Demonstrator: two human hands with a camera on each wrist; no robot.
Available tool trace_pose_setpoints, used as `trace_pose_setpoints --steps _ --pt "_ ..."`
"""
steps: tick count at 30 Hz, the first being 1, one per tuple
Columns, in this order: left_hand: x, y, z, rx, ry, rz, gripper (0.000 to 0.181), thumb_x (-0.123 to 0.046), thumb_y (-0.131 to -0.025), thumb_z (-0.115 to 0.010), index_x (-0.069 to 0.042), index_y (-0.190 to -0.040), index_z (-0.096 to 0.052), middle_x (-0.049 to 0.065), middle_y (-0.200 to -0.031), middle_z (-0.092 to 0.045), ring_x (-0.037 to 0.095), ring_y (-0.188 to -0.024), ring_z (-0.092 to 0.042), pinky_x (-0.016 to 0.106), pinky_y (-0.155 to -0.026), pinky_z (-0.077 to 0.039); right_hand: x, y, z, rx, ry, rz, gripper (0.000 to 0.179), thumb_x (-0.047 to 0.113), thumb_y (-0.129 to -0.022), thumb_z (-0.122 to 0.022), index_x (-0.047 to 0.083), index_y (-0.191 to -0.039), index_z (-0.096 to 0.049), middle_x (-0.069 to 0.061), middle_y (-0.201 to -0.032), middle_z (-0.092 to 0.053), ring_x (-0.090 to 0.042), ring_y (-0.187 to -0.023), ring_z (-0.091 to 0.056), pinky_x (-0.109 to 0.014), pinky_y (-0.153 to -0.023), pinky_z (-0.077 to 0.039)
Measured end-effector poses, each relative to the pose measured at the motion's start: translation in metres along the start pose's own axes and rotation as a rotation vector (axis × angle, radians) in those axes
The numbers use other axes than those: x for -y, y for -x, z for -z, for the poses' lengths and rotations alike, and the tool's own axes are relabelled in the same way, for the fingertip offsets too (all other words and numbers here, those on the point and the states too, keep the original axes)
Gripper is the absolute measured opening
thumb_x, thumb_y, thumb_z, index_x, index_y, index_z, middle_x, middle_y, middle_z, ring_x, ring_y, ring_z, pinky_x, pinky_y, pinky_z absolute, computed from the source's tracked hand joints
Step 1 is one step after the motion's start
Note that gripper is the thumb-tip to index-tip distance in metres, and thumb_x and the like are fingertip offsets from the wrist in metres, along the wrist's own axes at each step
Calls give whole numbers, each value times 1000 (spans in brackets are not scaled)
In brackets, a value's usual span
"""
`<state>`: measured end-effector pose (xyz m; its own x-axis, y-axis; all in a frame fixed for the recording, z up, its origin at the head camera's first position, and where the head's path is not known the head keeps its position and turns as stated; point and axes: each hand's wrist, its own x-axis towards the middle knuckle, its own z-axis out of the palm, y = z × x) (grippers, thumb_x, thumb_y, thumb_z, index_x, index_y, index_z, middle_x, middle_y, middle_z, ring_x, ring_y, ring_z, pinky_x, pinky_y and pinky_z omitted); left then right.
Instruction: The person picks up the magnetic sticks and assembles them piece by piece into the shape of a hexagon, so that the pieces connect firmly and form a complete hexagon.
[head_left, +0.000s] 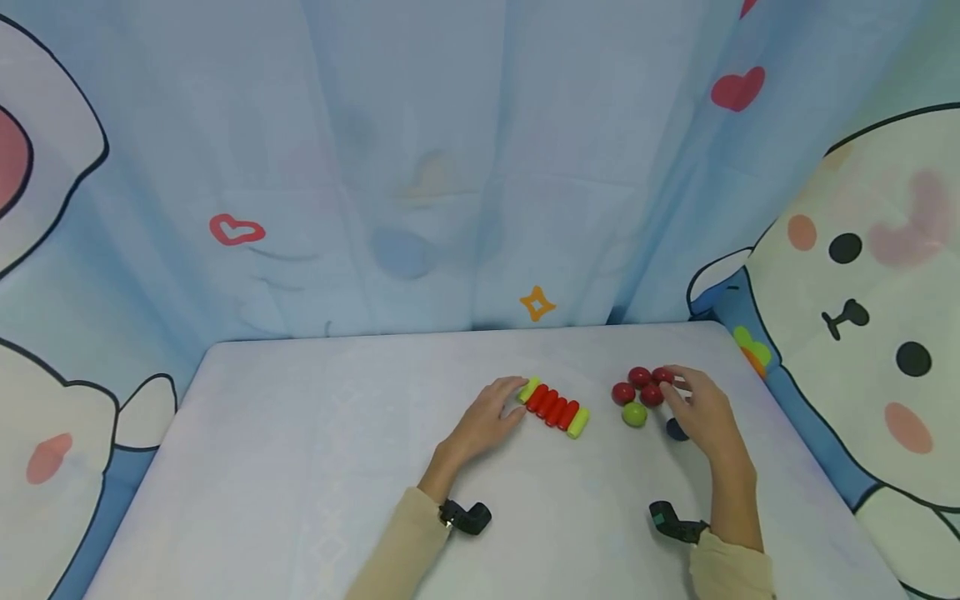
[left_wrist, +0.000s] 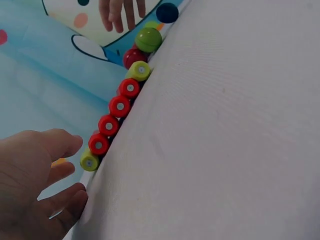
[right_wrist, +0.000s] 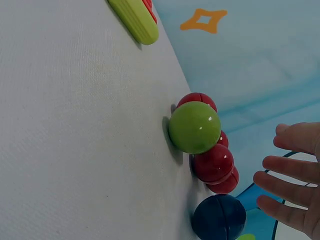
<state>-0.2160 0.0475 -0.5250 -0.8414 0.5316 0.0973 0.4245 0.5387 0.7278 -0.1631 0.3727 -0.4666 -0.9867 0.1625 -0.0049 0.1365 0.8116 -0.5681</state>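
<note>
Side by side in a slanting row lie several short red cylinders (head_left: 552,403) with a yellow-green cylinder (head_left: 577,422) at the right end and another (head_left: 528,390) at the left end. Each end face seen in the left wrist view carries a grey dot. My left hand (head_left: 483,419) is beside the row's left end, thumb and fingers spread. To the right, several glossy red balls (head_left: 623,393) cluster behind a green ball (head_left: 634,414). My right hand (head_left: 701,412) hovers by their right side, fingers extended, with a dark blue ball (right_wrist: 219,218) below it.
A white-covered table (head_left: 300,467) bears everything. Behind it hangs a light blue curtain (head_left: 420,167) with hearts and cartoon animals. Each wrist wears a black camera, one on the left (head_left: 467,517) and one on the right (head_left: 677,523).
</note>
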Motion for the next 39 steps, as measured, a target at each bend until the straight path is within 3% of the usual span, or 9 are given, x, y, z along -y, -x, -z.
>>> trace_pose_setpoints --steps 12,21,28,30,33,39 --pt "-1 -3 -1 13 -105 -32 43 -20 -99 -53 -18 -142 -50 3 -150 -44 24 -138 -42 41 -112 -38 0 2 -1 57 24 -18 52 30 -103 -47 -2 -143 -40 -31 -143 -40 -49 -129 -39 -63 -101 -40" --pt "-2 1 -4 35 -201 1 46 -23 -100 -51 -20 -146 -45 1 -150 -45 21 -139 -42 37 -113 -38 -13 -4 -9 36 64 -37 52 35 -102 -47 3 -142 -43 -27 -142 -44 -45 -129 -41 -58 -93 -48" --pt "-4 5 2 7 -269 28 43 -23 -98 -56 -20 -141 -51 2 -143 -53 19 -133 -49 36 -109 -42 -11 -1 -8 45 45 -24 44 21 -101 -50 -1 -139 -45 -30 -140 -44 -47 -127 -41 -62 -96 -45" --pt "-4 6 5 -8 -287 41 41 -23 -97 -58 -19 -138 -55 2 -139 -57 19 -129 -52 35 -107 -44 -7 1 -5 65 51 -7 45 18 -100 -52 -4 -139 -45 -32 -138 -43 -49 -125 -42 -63 -99 -42" --pt "-5 7 10 -59 -297 54 34 -23 -95 -62 -17 -129 -64 1 -129 -65 19 -120 -59 33 -101 -49 -2 2 -3 69 67 11 45 17 -100 -53 -4 -138 -45 -31 -135 -47 -47 -120 -47 -60 -97 -46" --pt "-4 10 15 -171 -237 81 21 -18 -90 -69 -14 -110 -75 0 -109 -74 17 -103 -68 31 -90 -54 3 2 -3 109 55 34 46 22 -99 -56 -2 -137 -47 -29 -130 -52 -46 -117 -51 -54 -90 -53"
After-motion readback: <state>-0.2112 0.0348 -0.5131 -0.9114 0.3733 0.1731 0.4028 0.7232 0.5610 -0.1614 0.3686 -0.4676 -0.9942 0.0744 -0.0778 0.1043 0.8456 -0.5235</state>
